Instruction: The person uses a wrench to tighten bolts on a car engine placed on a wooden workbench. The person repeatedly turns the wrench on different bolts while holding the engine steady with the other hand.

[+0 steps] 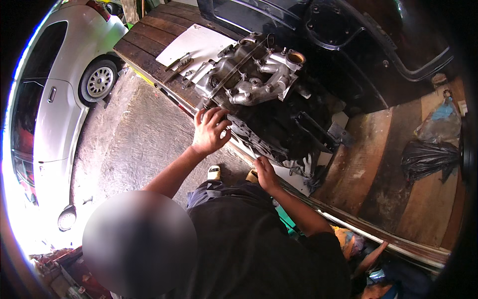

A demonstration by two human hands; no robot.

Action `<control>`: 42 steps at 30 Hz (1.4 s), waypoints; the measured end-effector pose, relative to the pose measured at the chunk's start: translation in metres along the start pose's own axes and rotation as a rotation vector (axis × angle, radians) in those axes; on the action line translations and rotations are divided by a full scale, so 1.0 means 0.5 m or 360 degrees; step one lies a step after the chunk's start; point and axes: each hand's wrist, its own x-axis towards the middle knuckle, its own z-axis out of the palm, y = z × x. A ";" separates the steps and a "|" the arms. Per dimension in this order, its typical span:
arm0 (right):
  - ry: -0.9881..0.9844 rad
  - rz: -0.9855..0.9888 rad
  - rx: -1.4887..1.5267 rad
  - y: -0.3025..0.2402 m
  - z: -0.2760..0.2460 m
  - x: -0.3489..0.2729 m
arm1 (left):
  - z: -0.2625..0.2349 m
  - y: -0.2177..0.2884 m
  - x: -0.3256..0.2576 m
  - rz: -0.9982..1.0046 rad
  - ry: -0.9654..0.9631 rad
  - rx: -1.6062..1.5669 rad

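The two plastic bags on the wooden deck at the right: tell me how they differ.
The black bag is dark, opaque and crumpled low; the clear bag is see-through with something blue inside and stands taller. The black bag lies nearer the person, the clear bag farther back. Both sit on the wooden deck, far from both hands.

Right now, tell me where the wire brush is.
In the head view, the wire brush lies upper left of centre on the white sheet, on the wooden truck bed, just left of the engine's aluminium intake manifold.
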 end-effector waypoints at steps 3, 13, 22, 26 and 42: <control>0.0151 -0.0071 -0.0008 0.095 0.030 0.046 | 0.007 0.020 -0.030 -0.0012 -0.0076 0.0013; 0.0349 0.0206 -0.0407 0.136 0.035 0.081 | 0.060 -0.029 -0.117 -0.0099 0.0229 -0.0081; 0.0263 0.0184 -0.0560 0.121 0.032 0.083 | 0.067 -0.036 -0.104 -0.0313 0.0262 -0.0247; 0.0316 0.0286 -0.0602 0.120 0.046 0.091 | 0.051 -0.031 -0.092 -0.0381 0.0179 -0.0245; 0.0471 -0.0047 -0.0516 0.123 0.035 0.096 | 0.012 -0.026 -0.010 -0.0252 0.0063 -0.0173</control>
